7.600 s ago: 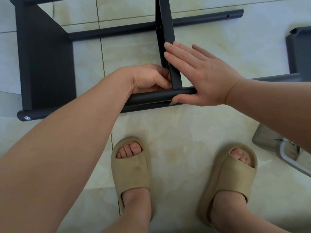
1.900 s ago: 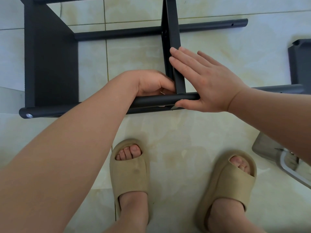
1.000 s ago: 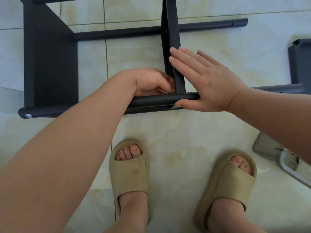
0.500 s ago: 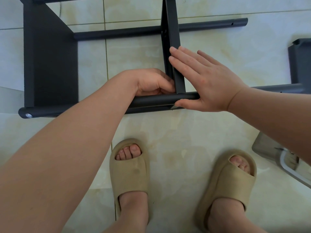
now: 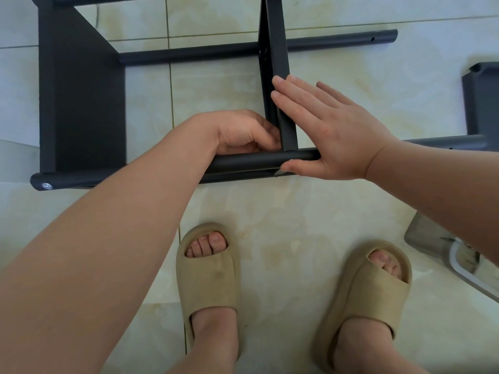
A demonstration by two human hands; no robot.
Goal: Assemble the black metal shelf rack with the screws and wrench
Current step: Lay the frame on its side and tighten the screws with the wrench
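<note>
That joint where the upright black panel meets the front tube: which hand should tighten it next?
Probably the left hand: its curled fingers, contents hidden, sit at the joint, while the right hand lies flat, bracing the panel and tube.

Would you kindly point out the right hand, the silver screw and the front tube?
right hand [image 5: 334, 133]: head view, its back.
silver screw [image 5: 48, 186]: head view, its head.
front tube [image 5: 243, 160]: head view, bare middle stretch.
</note>
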